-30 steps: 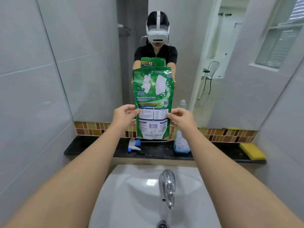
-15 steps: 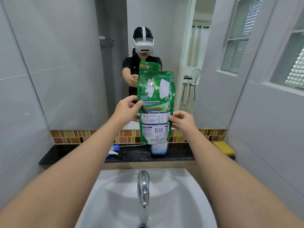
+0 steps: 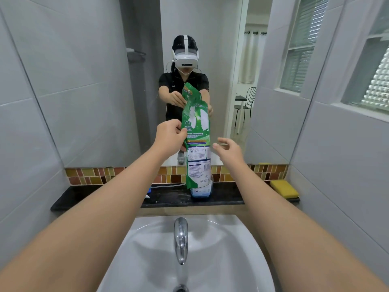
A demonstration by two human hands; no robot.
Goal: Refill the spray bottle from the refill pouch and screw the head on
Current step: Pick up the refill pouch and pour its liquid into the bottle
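My left hand [image 3: 169,134] grips the left edge of a green refill pouch [image 3: 196,142], which hangs upright above the black ledge. My right hand [image 3: 228,149] hovers just right of the pouch with fingers spread and loosely bent, apart from it. Behind the pouch's lower end stands the spray bottle [image 3: 201,191] on the ledge; only its base with blue liquid shows. The spray head [image 3: 148,192], blue and white with a thin tube, lies on the ledge behind my left forearm, mostly hidden.
A white sink [image 3: 221,249] with a chrome tap [image 3: 180,239] lies below the black ledge [image 3: 101,197]. A yellow sponge [image 3: 284,188] sits at the ledge's right end. A mirror covers the wall ahead; tiled walls close in on both sides.
My right hand has let go of the pouch's right edge and moved slightly away. The pouch now hangs from my left hand alone, turned narrower and lower over the bottle.
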